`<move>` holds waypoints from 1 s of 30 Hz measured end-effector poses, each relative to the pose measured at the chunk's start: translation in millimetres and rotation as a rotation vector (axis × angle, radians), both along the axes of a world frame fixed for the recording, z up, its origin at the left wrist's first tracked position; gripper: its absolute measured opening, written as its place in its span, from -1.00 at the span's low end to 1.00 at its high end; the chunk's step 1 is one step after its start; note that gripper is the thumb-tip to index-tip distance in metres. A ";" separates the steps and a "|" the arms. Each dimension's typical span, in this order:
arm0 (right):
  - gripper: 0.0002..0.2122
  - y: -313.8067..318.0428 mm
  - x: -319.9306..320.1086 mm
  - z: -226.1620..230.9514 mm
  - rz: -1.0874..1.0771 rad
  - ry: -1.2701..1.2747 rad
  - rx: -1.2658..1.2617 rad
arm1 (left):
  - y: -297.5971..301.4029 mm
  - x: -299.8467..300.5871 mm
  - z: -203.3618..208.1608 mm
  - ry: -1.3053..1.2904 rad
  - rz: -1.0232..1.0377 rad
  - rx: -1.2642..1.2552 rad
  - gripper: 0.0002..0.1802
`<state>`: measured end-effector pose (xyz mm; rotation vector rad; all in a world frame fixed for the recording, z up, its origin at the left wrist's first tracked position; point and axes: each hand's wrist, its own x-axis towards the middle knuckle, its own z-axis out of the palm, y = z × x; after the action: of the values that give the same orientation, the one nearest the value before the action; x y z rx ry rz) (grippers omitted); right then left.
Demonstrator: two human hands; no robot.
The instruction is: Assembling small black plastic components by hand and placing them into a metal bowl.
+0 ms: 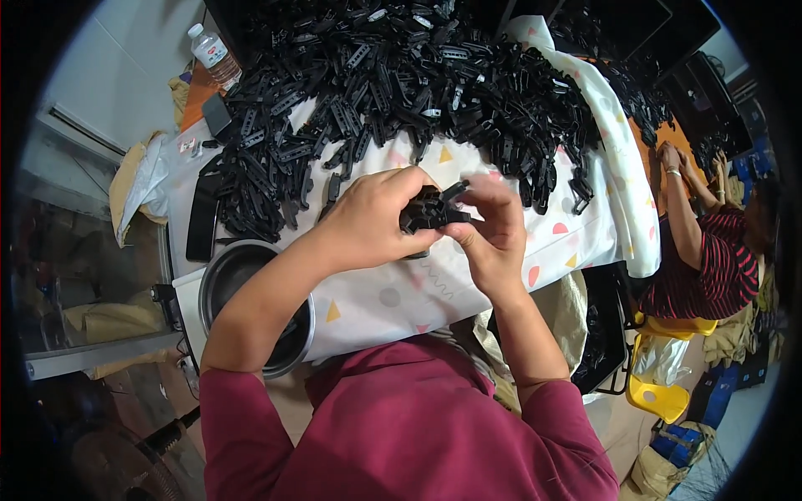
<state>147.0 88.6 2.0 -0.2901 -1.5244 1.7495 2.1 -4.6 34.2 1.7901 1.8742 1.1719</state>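
A cluster of black plastic clip-like parts (424, 212) is held at the centre of the frame, above the patterned cloth on the tabletop (388, 321). It is gripped from its left side by the left hand (380, 215), whose fingers are closed around it. The thumb of the right hand (494, 242) is laid against the right end, but the upper fingers are blurred, and whether they are clamped cannot be told.

The parts are judged light, stiff and rather smooth; thin prongs might be snapped if bent, so a hold on the thicker body seems best.

The upper middle is filled by a heap of similar black parts (359, 79), by which the space beyond the hands is crowded. At lower left, a metal bowl (307, 341) is partly covered by the left forearm. A black phone-like slab (202, 219) is seen at left, a plastic bottle (215, 57) at upper left, and a seated co-worker (723, 255) at right.
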 end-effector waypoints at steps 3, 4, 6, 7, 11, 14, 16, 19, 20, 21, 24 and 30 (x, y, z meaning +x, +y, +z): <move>-0.61 10.5 4.3 -3.4 0.047 -0.074 0.041 | -3.1 -2.9 -1.2 -0.060 -0.053 -0.078 -0.55; -0.58 12.9 6.4 -6.8 0.091 -0.091 0.174 | -4.6 -3.5 -3.9 -0.060 -0.050 -0.077 -0.55; -0.47 16.1 5.2 -15.3 0.134 -0.116 0.331 | -5.2 -5.3 -11.3 0.029 -0.142 0.139 -0.58; -0.47 16.6 4.9 -15.1 0.134 -0.116 0.333 | -10.4 -7.0 -10.1 0.030 -0.142 0.140 -0.58; -0.38 28.8 -5.2 -17.6 0.196 -0.371 0.425 | -74.8 -18.4 10.5 0.165 -0.024 -0.225 -0.58; -0.64 98.2 -13.6 -62.0 -0.376 -0.711 0.744 | -146.9 -20.6 26.9 0.336 0.120 -0.679 -0.51; -0.74 122.6 -24.9 -57.0 -0.562 -0.963 0.911 | -173.0 -20.4 12.8 0.356 0.181 -0.705 -0.47; -0.72 149.2 -34.9 -61.9 -0.609 -1.239 0.967 | -175.1 -18.6 7.5 0.385 0.262 -0.583 -0.33; -0.74 152.7 -36.3 -62.3 -0.571 -1.273 0.939 | -167.0 -23.1 6.9 0.365 0.250 -0.537 -0.38; -0.74 151.9 -41.2 -61.8 -0.496 -1.313 0.868 | -156.0 -28.3 5.8 0.344 0.247 -0.494 -0.42; -0.72 131.1 -38.1 -70.3 -0.401 -1.301 0.929 | -98.1 -57.6 -12.4 0.181 0.317 -0.557 -0.67; -0.77 82.2 -10.4 -63.9 -0.526 -1.044 0.913 | -3.6 -93.3 -79.1 0.397 0.572 -0.714 -0.67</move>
<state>136.6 170.8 -61.9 -1.0888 -2.4597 0.3062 -91.3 -8.2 -44.9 1.1616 2.6807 0.1678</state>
